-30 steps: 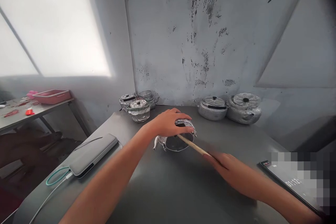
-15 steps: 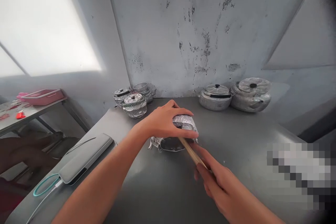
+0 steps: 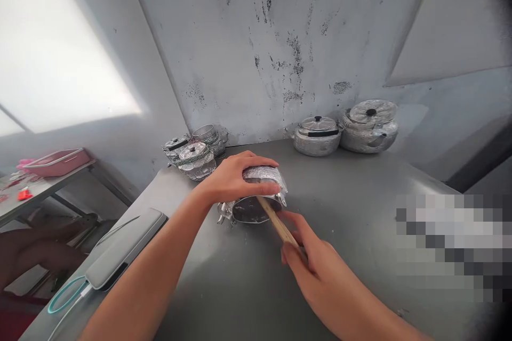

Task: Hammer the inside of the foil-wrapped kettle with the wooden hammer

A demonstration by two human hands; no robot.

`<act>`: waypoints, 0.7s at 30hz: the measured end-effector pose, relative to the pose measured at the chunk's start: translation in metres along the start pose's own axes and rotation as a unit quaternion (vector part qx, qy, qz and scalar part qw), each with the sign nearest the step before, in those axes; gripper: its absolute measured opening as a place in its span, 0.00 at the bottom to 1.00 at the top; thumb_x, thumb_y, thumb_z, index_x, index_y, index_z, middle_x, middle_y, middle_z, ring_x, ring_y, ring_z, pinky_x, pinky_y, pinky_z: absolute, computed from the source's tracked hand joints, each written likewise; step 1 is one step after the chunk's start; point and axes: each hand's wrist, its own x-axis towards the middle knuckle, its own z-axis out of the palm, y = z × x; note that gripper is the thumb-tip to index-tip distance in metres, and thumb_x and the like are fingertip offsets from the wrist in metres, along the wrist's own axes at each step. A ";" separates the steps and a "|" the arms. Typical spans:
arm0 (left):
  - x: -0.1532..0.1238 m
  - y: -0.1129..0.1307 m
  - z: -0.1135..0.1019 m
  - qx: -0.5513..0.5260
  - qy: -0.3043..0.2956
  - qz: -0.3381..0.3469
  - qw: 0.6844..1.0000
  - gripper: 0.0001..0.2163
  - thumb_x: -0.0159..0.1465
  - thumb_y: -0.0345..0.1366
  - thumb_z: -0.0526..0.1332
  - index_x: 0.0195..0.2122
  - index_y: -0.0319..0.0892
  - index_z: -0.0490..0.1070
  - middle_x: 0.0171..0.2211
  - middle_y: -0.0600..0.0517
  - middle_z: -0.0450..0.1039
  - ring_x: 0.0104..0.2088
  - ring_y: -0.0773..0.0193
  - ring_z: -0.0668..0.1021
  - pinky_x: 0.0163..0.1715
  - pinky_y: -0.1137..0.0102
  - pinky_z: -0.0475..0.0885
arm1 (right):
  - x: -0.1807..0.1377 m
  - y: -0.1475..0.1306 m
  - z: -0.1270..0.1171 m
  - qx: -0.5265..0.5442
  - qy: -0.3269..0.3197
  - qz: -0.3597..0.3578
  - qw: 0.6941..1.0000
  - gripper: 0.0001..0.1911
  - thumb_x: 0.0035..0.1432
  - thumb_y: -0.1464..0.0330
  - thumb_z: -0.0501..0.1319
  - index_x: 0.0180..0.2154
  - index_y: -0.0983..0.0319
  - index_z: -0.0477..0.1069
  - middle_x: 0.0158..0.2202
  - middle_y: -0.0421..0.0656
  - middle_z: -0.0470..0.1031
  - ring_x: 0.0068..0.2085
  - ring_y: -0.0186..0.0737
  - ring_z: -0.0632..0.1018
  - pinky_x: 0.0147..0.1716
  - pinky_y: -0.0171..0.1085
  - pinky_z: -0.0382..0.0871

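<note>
A small dented silver metal pot [image 3: 265, 172] lies tipped on its side on the grey table, its dark mouth towards me. My left hand [image 3: 244, 175] is closed over its upper side, thumb along the front and fingers behind. A twisted metal handle [image 3: 224, 212] sticks out at the pot's left. My right hand [image 3: 306, 253] is wrapped round a wooden stick [image 3: 276, 221]. The stick slants up and left into the pot's mouth, and its far end is hidden in there. My right index finger reaches close to the rim; I cannot tell whether it touches.
Several small silver pots [image 3: 196, 157] stand at the back left. Two larger lidded pots, a low one [image 3: 318, 138] and a rounder one [image 3: 370, 128], stand by the wall. A grey case [image 3: 126, 248] with a cable lies left. A pink basket [image 3: 58, 162] sits on another table. A patch is pixelated at right.
The view has shifted, so everything sits further left. The stick's far end has gone from the pot's upper rim area to inside the mouth. Both hands keep their grips.
</note>
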 end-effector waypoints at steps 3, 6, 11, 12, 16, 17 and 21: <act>0.001 -0.002 -0.001 0.006 -0.006 -0.001 1.000 0.28 0.57 0.56 0.71 0.57 0.56 0.76 0.53 0.50 0.72 0.52 0.51 0.76 0.54 0.61 0.70 | 0.002 -0.004 0.000 0.025 -0.019 -0.011 0.999 0.22 0.73 0.67 0.44 0.64 0.49 0.55 0.36 0.35 0.69 0.28 0.33 0.63 0.24 0.33 0.60; 0.002 -0.005 -0.002 0.001 -0.005 0.005 1.000 0.30 0.54 0.54 0.74 0.58 0.56 0.76 0.53 0.50 0.72 0.53 0.50 0.76 0.57 0.60 0.68 | 0.003 -0.005 0.001 0.053 -0.033 -0.017 0.998 0.20 0.73 0.67 0.44 0.62 0.50 0.56 0.37 0.35 0.69 0.27 0.32 0.61 0.24 0.33 0.59; 0.003 -0.013 -0.005 -0.040 -0.008 -0.001 0.999 0.28 0.55 0.52 0.74 0.57 0.57 0.76 0.54 0.50 0.72 0.53 0.51 0.76 0.56 0.61 0.69 | 0.002 -0.005 0.004 0.070 -0.068 -0.003 0.995 0.14 0.74 0.63 0.45 0.56 0.53 0.59 0.38 0.36 0.68 0.25 0.28 0.61 0.23 0.31 0.59; 0.003 -0.015 -0.006 -0.051 -0.009 -0.002 0.999 0.27 0.55 0.52 0.74 0.57 0.58 0.76 0.55 0.50 0.72 0.54 0.51 0.75 0.56 0.61 0.69 | 0.002 -0.006 0.004 0.064 -0.069 0.003 0.996 0.14 0.74 0.61 0.45 0.57 0.53 0.59 0.40 0.37 0.68 0.24 0.27 0.60 0.22 0.30 0.58; 0.004 -0.026 -0.011 -0.093 -0.016 0.008 0.996 0.26 0.56 0.49 0.74 0.57 0.57 0.77 0.57 0.51 0.72 0.57 0.51 0.74 0.58 0.61 0.68 | 0.004 -0.013 0.001 0.019 -0.063 0.030 0.997 0.20 0.74 0.59 0.45 0.64 0.47 0.55 0.42 0.39 0.70 0.24 0.28 0.64 0.20 0.30 0.56; 0.004 -0.028 -0.012 -0.102 -0.016 0.011 0.995 0.26 0.56 0.48 0.74 0.57 0.57 0.77 0.57 0.51 0.72 0.57 0.51 0.73 0.59 0.61 0.67 | 0.006 -0.015 0.001 0.011 -0.061 0.037 0.997 0.21 0.74 0.60 0.45 0.65 0.46 0.54 0.41 0.38 0.69 0.25 0.28 0.64 0.20 0.31 0.56; 0.004 -0.034 -0.014 -0.118 -0.013 0.017 0.993 0.25 0.57 0.47 0.74 0.56 0.56 0.77 0.57 0.51 0.72 0.57 0.51 0.74 0.58 0.62 0.67 | 0.010 -0.018 0.001 0.013 -0.049 0.041 0.998 0.23 0.72 0.62 0.46 0.65 0.46 0.57 0.34 0.35 0.66 0.23 0.29 0.61 0.21 0.31 0.56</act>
